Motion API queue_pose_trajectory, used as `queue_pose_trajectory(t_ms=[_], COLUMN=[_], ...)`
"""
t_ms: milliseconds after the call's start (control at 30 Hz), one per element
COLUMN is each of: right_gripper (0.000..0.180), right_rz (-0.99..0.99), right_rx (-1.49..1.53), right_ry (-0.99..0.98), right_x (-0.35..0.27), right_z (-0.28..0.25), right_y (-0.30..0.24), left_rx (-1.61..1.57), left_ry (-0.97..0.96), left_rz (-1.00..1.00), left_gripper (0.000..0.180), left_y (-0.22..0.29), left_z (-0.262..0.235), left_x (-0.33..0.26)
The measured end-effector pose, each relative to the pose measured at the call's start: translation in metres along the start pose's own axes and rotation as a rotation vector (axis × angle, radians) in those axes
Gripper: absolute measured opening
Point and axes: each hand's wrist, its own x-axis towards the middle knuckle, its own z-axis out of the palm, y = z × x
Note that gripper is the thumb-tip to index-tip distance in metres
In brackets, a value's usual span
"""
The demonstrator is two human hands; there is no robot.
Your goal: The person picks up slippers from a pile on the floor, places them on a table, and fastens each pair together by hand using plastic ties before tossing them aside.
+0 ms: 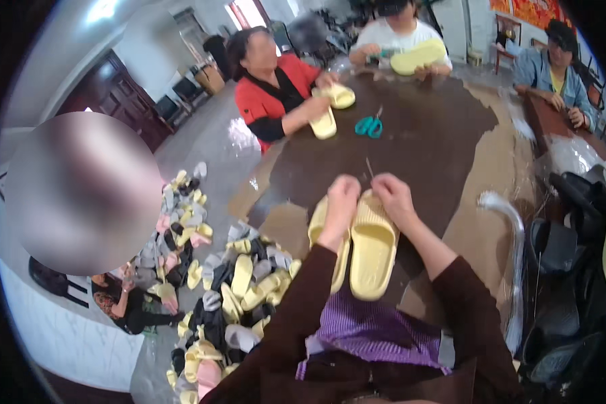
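Pinched thin strip (369,168) by one end in right fingers (381,183), couldn't tell hold of left fingers (345,182), above yellow slippers (373,262) at near side of tabletop (411,135), so probably risked losing strip through scant grip or skewing slippers by brushing past.

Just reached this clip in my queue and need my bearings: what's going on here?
The person's left hand and right hand are at the far, strapped ends of two yellow slippers by the brown table's near edge. A thin strip shows between them, too small to identify. Teal-handled scissors lie beyond. A co-worker in red handles two more slippers; one in white holds another. Mixed slippers are heaped at left.
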Motion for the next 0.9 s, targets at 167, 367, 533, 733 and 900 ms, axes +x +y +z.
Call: queue_pose_trajectory(t_ms=[167, 367, 533, 733, 900], right_gripper=[0.012, 0.014, 0.015, 0.013, 0.016], right_rz=[0.008, 0.073, 0.043, -0.125, -0.040], right_rx=[-0.003, -0.040, -0.145, -0.263, -0.204], right_ry=[-0.090, -0.130, -0.156, -0.099, -0.176], right_x=[0.017, 0.012, 0.007, 0.004, 0.008], right_z=[0.009, 0.013, 0.017, 0.013, 0.019], right_y=[-0.023, -0.018, -0.022, -0.024, -0.018], left_rx=[-0.482, -0.714, -0.718, -0.578, -0.622], left_ry=[0.042, -0.033, -0.058, 0.016, 0.067], left_rz=[-0.234, -0.324, -0.304, -0.253, -0.211], left_gripper=[0.002, 0.006, 0.010, 0.013, 0.009], left_y=[0.010, -0.009, -0.011, 0.010, -0.002], left_z=[-0.020, -0.021, -0.026, -0.012, -0.022], left_x=[0.020, 0.022, 0.013, 0.005, 0.004])
